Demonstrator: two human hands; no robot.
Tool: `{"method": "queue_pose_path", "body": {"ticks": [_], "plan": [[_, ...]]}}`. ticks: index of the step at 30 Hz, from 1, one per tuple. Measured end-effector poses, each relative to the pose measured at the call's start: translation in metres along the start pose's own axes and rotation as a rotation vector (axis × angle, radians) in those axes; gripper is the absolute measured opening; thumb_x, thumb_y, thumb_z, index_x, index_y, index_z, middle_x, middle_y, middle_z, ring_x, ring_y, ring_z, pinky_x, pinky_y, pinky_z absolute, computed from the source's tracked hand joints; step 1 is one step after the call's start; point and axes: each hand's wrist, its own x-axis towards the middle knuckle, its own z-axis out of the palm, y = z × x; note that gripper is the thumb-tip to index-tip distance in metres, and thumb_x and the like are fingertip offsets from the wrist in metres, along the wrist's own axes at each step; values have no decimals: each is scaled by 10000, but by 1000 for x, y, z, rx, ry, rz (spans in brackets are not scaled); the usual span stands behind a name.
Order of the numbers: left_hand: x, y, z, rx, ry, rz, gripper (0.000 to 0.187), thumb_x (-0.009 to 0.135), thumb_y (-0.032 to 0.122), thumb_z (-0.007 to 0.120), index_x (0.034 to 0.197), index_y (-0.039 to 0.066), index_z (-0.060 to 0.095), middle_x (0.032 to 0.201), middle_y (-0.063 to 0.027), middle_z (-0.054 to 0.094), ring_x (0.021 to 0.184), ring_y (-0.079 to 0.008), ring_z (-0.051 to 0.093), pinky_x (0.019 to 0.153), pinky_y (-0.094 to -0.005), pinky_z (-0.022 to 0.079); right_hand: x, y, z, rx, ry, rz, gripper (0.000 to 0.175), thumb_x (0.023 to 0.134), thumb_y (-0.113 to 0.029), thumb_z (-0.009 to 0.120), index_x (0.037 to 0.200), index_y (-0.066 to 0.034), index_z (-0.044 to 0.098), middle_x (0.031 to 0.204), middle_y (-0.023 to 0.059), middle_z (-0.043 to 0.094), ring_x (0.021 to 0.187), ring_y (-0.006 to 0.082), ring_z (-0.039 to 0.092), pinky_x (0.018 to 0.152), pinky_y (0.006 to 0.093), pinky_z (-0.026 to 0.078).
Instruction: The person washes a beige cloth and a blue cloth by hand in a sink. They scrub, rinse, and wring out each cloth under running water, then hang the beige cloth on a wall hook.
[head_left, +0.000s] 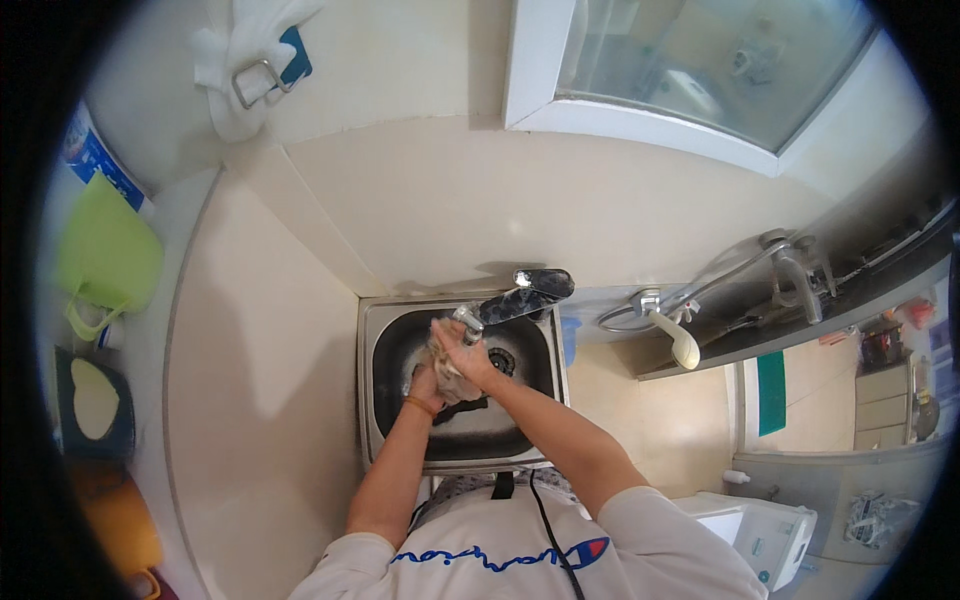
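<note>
Both my hands are together over the left part of a stainless steel sink (365, 375), under the spout of a black and chrome faucet (517, 304). Between them is a wet, light-coloured cloth (450, 379). My left hand (426, 386), with an orange band at the wrist, holds the cloth from below and the left. My right hand (469, 356) presses on it from the upper right, close to the spout. A dark item (461, 410) lies in the basin beneath the hands; what it is I cannot tell. The drain (500, 361) shows right of my hands.
Right of the sink, a hand shower (675, 341) hangs on its bracket, with a wall mixer tap (799, 277) beyond. A ledge at the left holds a green plastic container (112, 247) and an orange one (124, 525). A white-framed window (637, 124) is above; a white towel (247, 67) hangs upper left.
</note>
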Motion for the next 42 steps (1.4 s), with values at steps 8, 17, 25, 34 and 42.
{"method": "queue_pose_path", "body": {"ticks": [8,17,25,34,42], "plan": [[-6,14,-41,-201,-81,-25,418,927,364,464,1238,86,489,1221,-80,540,1104,-241,531,920,-402,456,11,-14,-10,1220,-387,898,361,859,-376,555,958,-36,624,953,125,652,851,276,624,836,415,496],[40,-21,-1,931,-259,103,404,863,275,552,1194,50,502,1138,-79,574,1016,-238,564,864,-376,456,-57,-84,-72,-813,-347,-66,277,793,-252,640,808,24,621,824,202,641,708,351,628,645,427,502],[4,5,-4,997,14,362,341,731,109,634,1054,19,573,970,-108,625,902,-198,588,784,-319,452,-53,-157,-85,-916,30,-334,297,756,-209,638,970,-24,546,760,220,611,668,410,591,619,472,480],[-55,48,26,1153,12,465,249,647,65,676,866,-13,585,807,-106,634,729,-208,602,698,-319,473,-11,-165,-90,-1113,-87,-156,795,686,-85,555,1412,-135,234,717,258,599,718,430,583,691,493,463],[-100,108,59,897,46,503,234,648,36,677,846,-10,562,785,-33,589,690,-131,551,634,-277,465,-38,-147,-96,-1054,-206,-90,855,695,-90,568,1436,-159,147,768,246,617,713,420,594,702,483,471]]}}
